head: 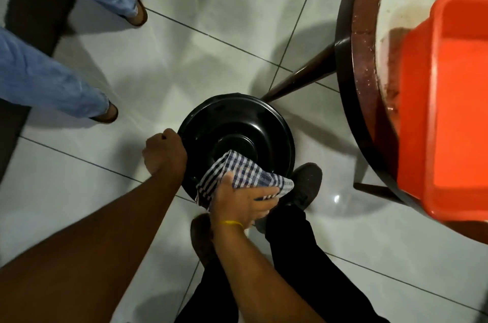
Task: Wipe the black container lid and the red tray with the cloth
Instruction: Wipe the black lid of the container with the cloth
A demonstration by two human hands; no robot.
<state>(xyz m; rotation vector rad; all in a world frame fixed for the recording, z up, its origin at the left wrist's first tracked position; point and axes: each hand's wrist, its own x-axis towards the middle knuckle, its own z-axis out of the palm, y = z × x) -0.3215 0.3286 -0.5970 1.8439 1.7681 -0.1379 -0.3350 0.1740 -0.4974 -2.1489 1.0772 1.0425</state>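
A round black container lid (232, 122) with a raised centre is held above the tiled floor at the middle of the view. My left hand (163, 151) grips its left rim. A blue-and-white checked cloth (243, 172) lies over the lid's near edge, and my right hand (243, 201) presses flat on it, fingers pointing right. The red tray (449, 101) rests on a round table at the right, apart from both hands.
The round table (364, 32) has a dark brown rim and splayed legs reaching toward the lid. Another person's legs in blue jeans (52, 77) stand at the left. My own shoes (303, 185) and dark trousers are below the lid.
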